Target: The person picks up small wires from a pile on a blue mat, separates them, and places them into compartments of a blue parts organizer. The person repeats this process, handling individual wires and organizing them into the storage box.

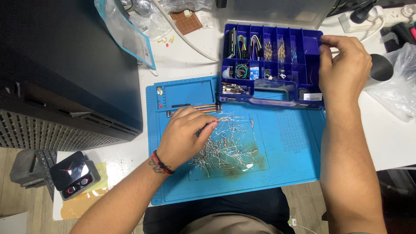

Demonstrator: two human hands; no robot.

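My left hand [184, 136] rests on a blue silicone work mat [294, 164], fingers pinched on thin wire-legged components from a loose pile of resistors [227, 147]. My right hand [344, 65] grips the right edge of a dark blue compartment organiser box [271, 65], thumb at its upper right corner. The box holds jumper wires, resistors and small parts in separate compartments. A rainbow ribbon of jumper wires [195, 108] lies just above my left hand.
A large black case [65, 73] fills the left side. A small black device with red lights [73, 173] sits at the lower left. Plastic bags [401, 82], a brown perfboard [185, 21], a white cable [182, 34] and a power strip [372, 19] lie around the white table.
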